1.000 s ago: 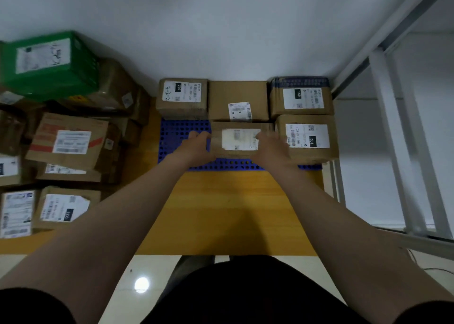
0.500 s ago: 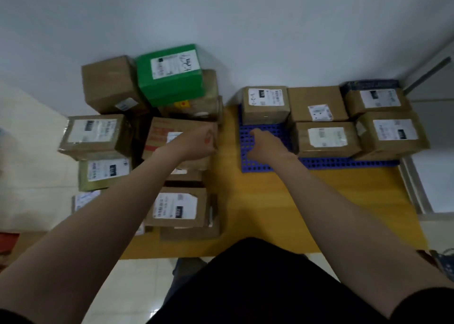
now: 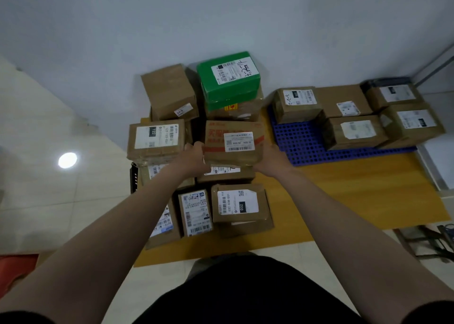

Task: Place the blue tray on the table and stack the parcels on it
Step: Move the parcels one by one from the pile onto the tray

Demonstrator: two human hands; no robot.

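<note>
The blue perforated tray lies on the wooden table at the right, with several brown parcels on it, the nearest one in the front row. At the left stands a pile of loose parcels. On top of it is a brown parcel with red print and a white label. My left hand grips its left side and my right hand grips its right side.
A green box tops the back of the pile, with plain brown boxes and a labelled box to its left. More labelled parcels lie near the table's front edge. The white wall is close behind.
My view swung left from the tray to the pile. Both hands left the parcel set on the tray and now hold the red-printed parcel by its sides.
</note>
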